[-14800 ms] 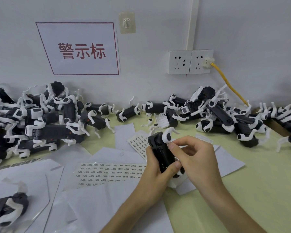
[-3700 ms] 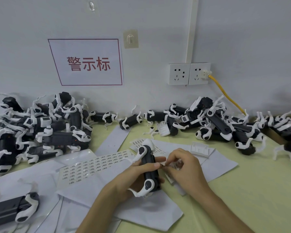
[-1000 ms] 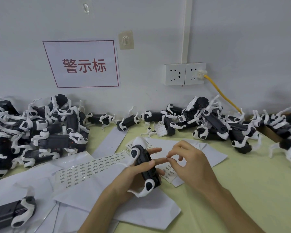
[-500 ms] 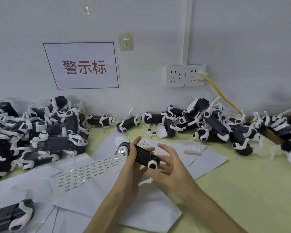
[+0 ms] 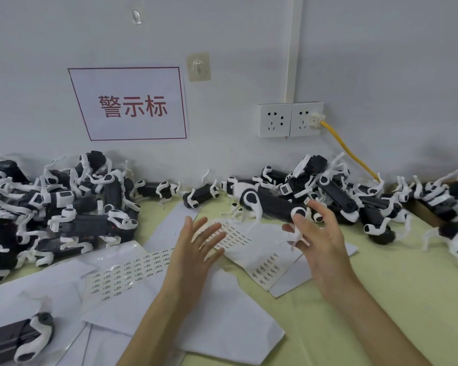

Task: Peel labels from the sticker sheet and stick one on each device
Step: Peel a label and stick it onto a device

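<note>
A black device with white legs [image 5: 271, 204] hangs blurred above the table's far middle, just left of my right hand's fingertips. My right hand [image 5: 319, 239] has its fingers spread and loose; one white leg of the device lies against them, and I cannot tell whether they still hold it. My left hand [image 5: 196, 249] hovers flat with straight, spread fingers over a sticker sheet [image 5: 233, 237] on white paper. A second sticker sheet [image 5: 130, 270] lies to the left of that hand.
Several devices are heaped in a left pile [image 5: 61, 210] and a right pile [image 5: 360, 199] along the wall. One device [image 5: 19, 339] lies at the bottom left. Loose white paper [image 5: 222, 326] covers the yellow-green table [image 5: 381, 299]. A yellow cable [image 5: 352, 154] runs from the wall socket.
My left hand has let go of the device and opened. The device has moved up and to the right, toward the right pile, and my right hand has opened beside it.
</note>
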Demonstrator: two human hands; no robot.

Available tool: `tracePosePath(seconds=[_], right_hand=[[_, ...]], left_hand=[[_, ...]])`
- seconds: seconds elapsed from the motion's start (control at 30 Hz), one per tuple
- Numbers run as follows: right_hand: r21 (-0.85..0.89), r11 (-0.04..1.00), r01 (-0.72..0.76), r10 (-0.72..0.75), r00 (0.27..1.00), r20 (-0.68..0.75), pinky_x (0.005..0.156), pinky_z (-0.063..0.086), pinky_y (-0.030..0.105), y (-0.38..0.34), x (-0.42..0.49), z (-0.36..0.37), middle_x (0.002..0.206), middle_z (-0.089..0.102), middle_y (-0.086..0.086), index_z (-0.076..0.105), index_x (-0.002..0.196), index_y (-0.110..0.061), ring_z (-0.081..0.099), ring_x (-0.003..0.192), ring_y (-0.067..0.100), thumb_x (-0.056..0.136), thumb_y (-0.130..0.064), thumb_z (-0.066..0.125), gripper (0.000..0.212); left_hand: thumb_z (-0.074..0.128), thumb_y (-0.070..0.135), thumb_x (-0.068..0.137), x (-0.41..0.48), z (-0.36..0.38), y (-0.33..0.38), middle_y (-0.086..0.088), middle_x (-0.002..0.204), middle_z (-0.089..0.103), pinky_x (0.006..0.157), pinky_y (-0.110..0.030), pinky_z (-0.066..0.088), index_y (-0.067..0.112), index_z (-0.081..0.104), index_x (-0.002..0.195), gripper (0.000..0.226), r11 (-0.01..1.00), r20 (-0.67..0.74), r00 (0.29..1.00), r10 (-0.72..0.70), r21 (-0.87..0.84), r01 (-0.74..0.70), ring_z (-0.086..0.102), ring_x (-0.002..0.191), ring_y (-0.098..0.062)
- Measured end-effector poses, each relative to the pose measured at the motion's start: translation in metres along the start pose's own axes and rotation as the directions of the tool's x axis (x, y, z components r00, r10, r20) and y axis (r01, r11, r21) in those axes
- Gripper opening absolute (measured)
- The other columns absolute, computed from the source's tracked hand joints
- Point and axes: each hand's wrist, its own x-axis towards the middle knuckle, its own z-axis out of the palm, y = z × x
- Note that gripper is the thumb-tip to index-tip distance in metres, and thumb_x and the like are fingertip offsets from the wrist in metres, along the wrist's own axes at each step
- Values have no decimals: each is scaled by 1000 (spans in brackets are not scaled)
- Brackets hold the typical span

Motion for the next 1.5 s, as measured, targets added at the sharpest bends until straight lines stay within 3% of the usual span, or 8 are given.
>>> tracePosePath(seconds=[0.23,0.4,0.5,0.6,0.73,0.87,1.13,1.5], right_hand=[[-271,962,-21,123,923,365,69,49,20,-1,-12,3,99,76,9,50,135,-31,64,79,14,67,-42,83,76],[-325,945,-28,119,957,264,86,55,37,0,-15,9,102,78,7,50,135,-31,73,95,23,66,-52,82,78],[-413,905,100,-45,989,140,95,52,34,1,-17,12,110,76,-9,55,130,-29,68,108,10,84,-52,76,55],[-458,849,264,-277,960,38,84,51,36,-4,-13,9,106,73,-13,71,109,-30,64,98,7,95,-25,67,15],[-228,967,116,-88,987,132,64,46,22,-9,-15,10,83,73,2,80,86,-21,59,75,10,95,-5,61,27],[-344,939,32,29,985,170,75,48,13,5,-24,22,89,77,-1,80,83,-22,69,87,7,93,-9,67,21],[-331,943,44,-5,993,119,68,50,11,9,-32,31,83,77,-4,79,81,-28,70,78,4,86,-11,77,18],[-497,861,107,-84,994,68,79,57,27,12,-33,30,78,76,-9,74,79,-25,71,80,6,89,-11,75,17]], left_hand=[[53,54,95,-13,6,-1,-17,120,72,84,-42,57,13,55,135,57,963,272,947,-174,248,105,72,106,-36],[71,26,87,-20,8,-6,-37,117,61,96,-49,43,19,54,138,54,915,416,869,-268,393,94,63,100,-36],[71,28,83,-21,10,-13,-16,102,66,83,-32,46,18,58,136,55,938,378,904,-200,341,65,62,91,-23],[71,32,81,-21,15,-17,-4,94,63,80,-30,44,11,63,120,45,963,306,943,-132,266,48,60,86,-16],[71,28,79,-21,18,-26,0,99,70,71,-22,50,13,65,123,47,988,266,958,-104,142,67,66,90,-14],[72,23,85,-22,19,-35,-10,114,73,78,-26,55,6,64,127,46,991,289,955,-62,133,24,70,103,-20],[77,19,83,-23,20,-48,-22,127,64,107,-53,49,9,53,131,54,978,262,965,-27,209,-29,62,123,-37],[71,22,87,-30,27,-46,-11,131,63,99,-30,52,13,43,132,54,945,338,941,14,304,-123,61,125,-18]])
